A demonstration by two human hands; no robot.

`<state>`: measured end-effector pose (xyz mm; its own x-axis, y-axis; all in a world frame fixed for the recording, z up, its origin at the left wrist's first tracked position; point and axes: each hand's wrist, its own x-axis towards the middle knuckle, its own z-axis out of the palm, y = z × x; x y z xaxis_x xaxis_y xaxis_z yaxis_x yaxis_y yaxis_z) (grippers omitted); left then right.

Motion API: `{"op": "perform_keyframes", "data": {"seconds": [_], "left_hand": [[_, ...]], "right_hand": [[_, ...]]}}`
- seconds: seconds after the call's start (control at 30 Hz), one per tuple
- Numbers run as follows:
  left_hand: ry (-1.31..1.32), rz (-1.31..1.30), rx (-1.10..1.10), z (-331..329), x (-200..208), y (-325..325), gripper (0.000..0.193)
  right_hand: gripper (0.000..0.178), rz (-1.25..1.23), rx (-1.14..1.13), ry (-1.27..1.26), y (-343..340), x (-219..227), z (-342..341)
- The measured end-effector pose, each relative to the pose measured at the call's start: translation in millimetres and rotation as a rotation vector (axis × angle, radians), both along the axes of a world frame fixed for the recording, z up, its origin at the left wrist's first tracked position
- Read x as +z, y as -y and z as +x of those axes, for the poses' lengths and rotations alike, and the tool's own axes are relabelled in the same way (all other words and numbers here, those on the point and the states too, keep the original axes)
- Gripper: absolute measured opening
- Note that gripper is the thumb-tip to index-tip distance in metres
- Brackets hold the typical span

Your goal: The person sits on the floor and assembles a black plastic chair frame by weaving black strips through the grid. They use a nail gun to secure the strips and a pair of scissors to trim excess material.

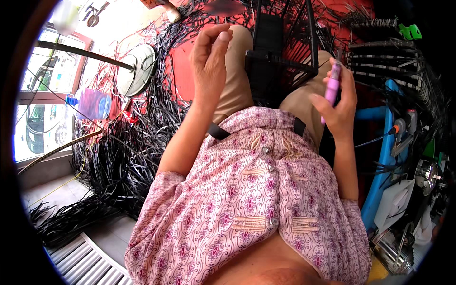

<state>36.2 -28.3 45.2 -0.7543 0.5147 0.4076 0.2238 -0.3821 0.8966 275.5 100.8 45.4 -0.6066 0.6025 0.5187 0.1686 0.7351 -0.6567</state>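
Note:
My left hand (pixel 210 66) is raised over my left knee, its fingers curled and the thumb pressed close to them. Whatever it may pinch is too small to make out. Over my right thigh, my right hand (pixel 343 102) is wrapped round a slim pink-handled tool (pixel 332 91), its darker end pointing up and away from me; its exact kind does not show. Between my knees stands a black frame (pixel 270 58) with thin black strips (pixel 299 28) strung along its right side. Neither hand touches the frame.
Heaps of loose black strips (pixel 123 161) cover the floor at left. A round white base (pixel 136 70) with a pole and a water bottle (pixel 94 103) are there too. At right are bundled strips (pixel 384 59), a blue plastic frame (pixel 377 190) and a metal pot (pixel 396 254).

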Motion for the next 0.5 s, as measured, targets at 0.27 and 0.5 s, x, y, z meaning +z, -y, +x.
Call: {"op": "perform_keyframes", "data": {"seconds": [0.27,0.5], "left_hand": [[-0.592,-0.321,-0.188,-21,-33,-20,0.021],[-0.516,-0.376,-0.451,-29,-28,-43,0.01]], "right_hand": [[0.076,0.52,-0.004,0.438,-15,-18,-17],[0.077,0.601,0.077,0.453,-28,-25,-34]]}}
